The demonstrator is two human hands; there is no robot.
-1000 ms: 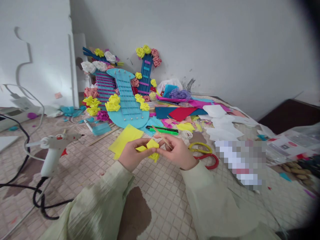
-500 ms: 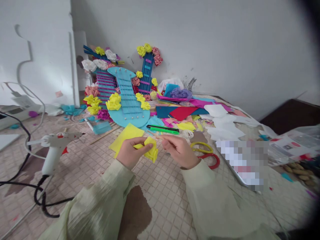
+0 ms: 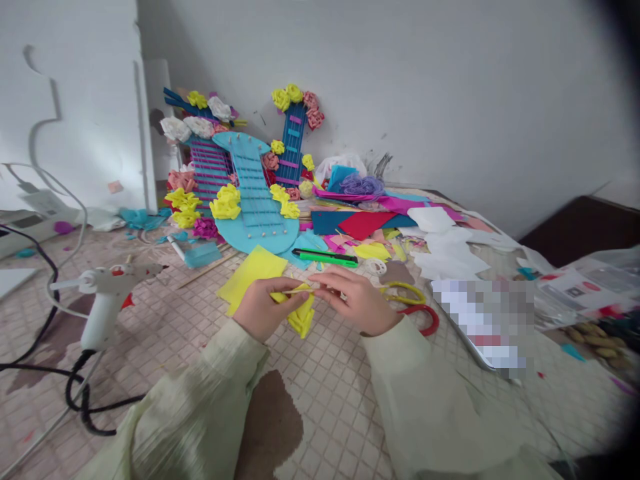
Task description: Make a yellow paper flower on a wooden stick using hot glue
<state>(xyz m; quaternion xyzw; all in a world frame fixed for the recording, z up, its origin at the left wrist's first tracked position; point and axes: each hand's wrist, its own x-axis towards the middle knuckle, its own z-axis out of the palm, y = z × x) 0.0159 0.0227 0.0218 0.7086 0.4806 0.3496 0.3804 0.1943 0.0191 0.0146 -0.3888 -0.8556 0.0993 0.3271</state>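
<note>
My left hand [image 3: 263, 308] pinches a folded piece of yellow crepe paper [image 3: 301, 323] between thumb and fingers, and the paper hangs down below the fingertips. Across its top edge lies a thin wooden stick [image 3: 296, 291]. The stick's right end is in the fingertips of my right hand [image 3: 357, 301], which is closed and almost meets the left. Flat on the table behind my left hand is a yellow paper sheet [image 3: 254, 272]. A green and black utility knife [image 3: 325, 257] lies just beyond the hands.
A white glue gun [image 3: 103, 307] with a black cord stands at left. Scissors with yellow and red handles [image 3: 423, 319] and a phone-like device [image 3: 483, 327] lie at right. Behind are a blue harp-shaped craft [image 3: 255, 193] with paper flowers and coloured paper scraps [image 3: 367, 225].
The stick has swung from pointing up and away to lying level across the yellow paper. My right hand has moved slightly left, and the paper has tipped lower.
</note>
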